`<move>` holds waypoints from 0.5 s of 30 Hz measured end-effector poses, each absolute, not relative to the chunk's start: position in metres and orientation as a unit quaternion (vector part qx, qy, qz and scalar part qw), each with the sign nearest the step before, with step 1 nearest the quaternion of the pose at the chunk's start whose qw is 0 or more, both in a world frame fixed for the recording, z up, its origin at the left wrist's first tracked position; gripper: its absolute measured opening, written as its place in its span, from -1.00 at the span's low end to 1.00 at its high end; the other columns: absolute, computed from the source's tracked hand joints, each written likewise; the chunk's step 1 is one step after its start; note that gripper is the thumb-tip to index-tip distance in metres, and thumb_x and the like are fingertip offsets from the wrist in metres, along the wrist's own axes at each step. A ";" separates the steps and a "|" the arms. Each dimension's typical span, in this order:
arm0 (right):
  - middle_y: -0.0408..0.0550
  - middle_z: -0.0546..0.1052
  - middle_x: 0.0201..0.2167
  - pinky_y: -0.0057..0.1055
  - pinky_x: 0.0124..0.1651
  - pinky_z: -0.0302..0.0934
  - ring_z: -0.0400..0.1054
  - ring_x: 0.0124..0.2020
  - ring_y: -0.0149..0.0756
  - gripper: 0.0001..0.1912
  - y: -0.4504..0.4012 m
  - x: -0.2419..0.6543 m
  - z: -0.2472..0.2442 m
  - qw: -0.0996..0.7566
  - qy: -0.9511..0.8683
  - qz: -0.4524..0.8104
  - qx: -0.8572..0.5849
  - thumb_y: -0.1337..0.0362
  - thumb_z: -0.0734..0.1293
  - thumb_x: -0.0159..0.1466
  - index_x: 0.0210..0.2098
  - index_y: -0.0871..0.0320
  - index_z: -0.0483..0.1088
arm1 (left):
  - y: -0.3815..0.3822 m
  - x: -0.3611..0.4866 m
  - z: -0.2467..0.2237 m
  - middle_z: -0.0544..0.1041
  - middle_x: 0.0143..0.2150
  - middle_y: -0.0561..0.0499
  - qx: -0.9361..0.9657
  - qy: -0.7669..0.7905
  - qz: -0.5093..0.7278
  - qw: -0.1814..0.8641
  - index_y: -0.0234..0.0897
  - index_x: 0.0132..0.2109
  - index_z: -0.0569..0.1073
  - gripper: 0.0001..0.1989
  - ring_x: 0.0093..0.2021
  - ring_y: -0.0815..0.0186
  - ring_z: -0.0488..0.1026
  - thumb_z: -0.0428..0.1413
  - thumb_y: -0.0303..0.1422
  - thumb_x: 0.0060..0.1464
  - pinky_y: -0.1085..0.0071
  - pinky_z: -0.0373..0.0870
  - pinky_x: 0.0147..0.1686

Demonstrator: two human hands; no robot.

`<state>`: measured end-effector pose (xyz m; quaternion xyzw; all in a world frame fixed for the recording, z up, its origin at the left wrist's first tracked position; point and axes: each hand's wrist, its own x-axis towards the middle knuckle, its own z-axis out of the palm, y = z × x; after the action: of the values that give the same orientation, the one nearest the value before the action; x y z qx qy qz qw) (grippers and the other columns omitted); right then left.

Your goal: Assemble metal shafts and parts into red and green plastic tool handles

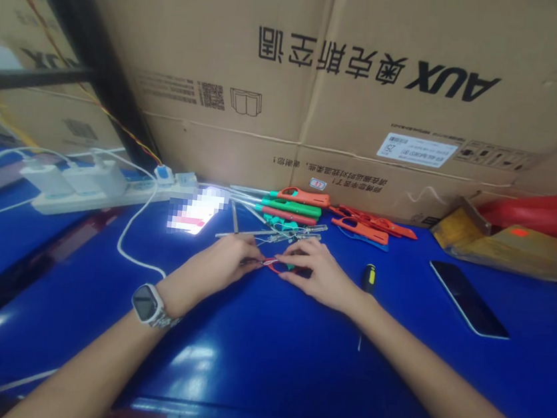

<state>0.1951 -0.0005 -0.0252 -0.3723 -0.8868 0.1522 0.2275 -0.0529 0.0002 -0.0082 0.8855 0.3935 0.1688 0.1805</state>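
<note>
Near the middle of the blue table, my left hand point(240, 258) pinches the left end of a small red part point(270, 262). My right hand point(317, 267) has its fingers closed on the right side of that same red part, close to my left fingertips. The part's exact shape is mostly hidden by my fingers. Just beyond my hands lies a row of long-nosed lighters, among them an orange one point(307, 197) and a green one point(296, 208). Loose metal and wire pieces point(290, 236) lie between the lighters and my fingers.
A lit phone point(202, 212) and a white power strip point(114, 193) with chargers are at the left. To the right are orange casings point(364, 231), a black-yellow screwdriver point(370, 278), a dark phone point(468, 299) and an open carton point(520, 248). A large cardboard box point(206, 46) stands behind.
</note>
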 end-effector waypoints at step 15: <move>0.04 0.48 -0.04 -0.06 0.12 0.25 0.31 0.05 -0.12 -0.70 -0.002 0.194 -0.014 0.289 -0.860 0.156 -0.391 0.31 0.34 0.31 0.03 0.09 0.49 | 0.005 -0.057 -0.008 0.53 -0.18 -0.09 0.882 0.413 0.161 0.160 -0.25 -0.17 0.61 -0.80 -0.20 0.25 0.49 0.07 -0.39 0.28 0.37 0.39 -0.16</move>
<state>0.1944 -0.0019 -0.0143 -0.3910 -0.8599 0.1557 0.2890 -0.0571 0.0046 -0.0077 0.8822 0.4125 0.1610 0.1601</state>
